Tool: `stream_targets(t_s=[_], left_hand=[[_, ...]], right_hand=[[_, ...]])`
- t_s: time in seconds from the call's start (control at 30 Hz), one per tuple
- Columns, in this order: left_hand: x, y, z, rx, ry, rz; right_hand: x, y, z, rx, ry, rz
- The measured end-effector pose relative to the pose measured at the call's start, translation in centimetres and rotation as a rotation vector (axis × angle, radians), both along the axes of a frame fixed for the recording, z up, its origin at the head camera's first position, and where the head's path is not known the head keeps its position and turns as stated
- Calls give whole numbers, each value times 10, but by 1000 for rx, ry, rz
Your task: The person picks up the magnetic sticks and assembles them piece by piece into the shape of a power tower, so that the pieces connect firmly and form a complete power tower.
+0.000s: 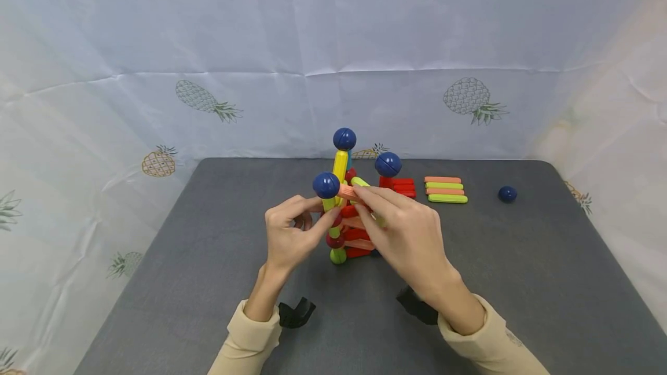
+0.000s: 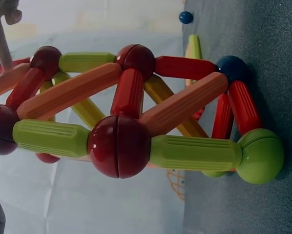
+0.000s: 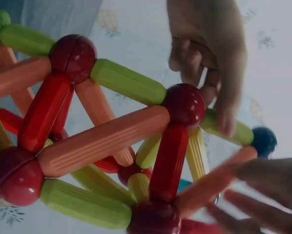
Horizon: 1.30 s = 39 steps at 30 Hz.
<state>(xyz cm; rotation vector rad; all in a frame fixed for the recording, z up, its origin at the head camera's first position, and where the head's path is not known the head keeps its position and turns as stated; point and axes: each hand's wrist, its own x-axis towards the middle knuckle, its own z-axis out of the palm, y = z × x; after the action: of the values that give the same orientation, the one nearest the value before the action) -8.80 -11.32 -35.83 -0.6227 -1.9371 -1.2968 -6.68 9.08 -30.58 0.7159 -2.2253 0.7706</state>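
A tower of magnetic rods and balls [image 1: 336, 231] stands mid-table, with dark red joints, a green ball [image 2: 260, 156] at one foot and a blue ball [image 2: 232, 68] at another. My left hand [image 1: 293, 233] pinches the upright green rod [image 3: 238, 129] below the near top blue ball [image 1: 326, 184] between thumb and fingers. From the other side, my right hand [image 1: 403, 229] pinches a slanted orange rod [image 3: 217, 181]; its upper end meets that blue ball, its lower end a dark red ball [image 3: 155, 219]. Two other blue balls [image 1: 344, 139] top the tower's far and right parts.
To the right of the tower lie several orange and green rods [image 1: 446, 186] in a row, and red rods [image 1: 404, 184] sit closer to it. Farther right is a loose blue ball [image 1: 507, 194]. A pineapple-print cloth [image 1: 333, 33] hangs behind the grey table [image 1: 219, 259].
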Motion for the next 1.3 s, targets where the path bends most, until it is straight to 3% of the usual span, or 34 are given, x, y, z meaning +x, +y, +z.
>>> stream_targets(t_s=[0.1,0.17,0.23,0.37,0.47,0.63,0.97,1.3], left_hand=[[0,0,1,-10,-14,-4],[0,0,1,-12,-20,-7],[0,-1,1,-11,-22,-7],[-1,-2,0,-12,-22,-12],[-1,-4,-2,-33,-23,-26],[0,-7,-4,-77,-22,-34],[-2,-10,-5,-56,-45,34],[-1,-10,-6,-49,-71,30]], right_hand=[[-4,15,-1,-199,-27,48],[-8,26,-2,-324,-117,60],[-15,35,-4,-369,-257,57],[-30,44,-11,-279,-558,119],[-39,45,-17,-198,-658,188],[-44,45,-24,-175,-660,220],[-40,40,-26,-188,-559,230],[-43,41,-15,-145,-662,243]])
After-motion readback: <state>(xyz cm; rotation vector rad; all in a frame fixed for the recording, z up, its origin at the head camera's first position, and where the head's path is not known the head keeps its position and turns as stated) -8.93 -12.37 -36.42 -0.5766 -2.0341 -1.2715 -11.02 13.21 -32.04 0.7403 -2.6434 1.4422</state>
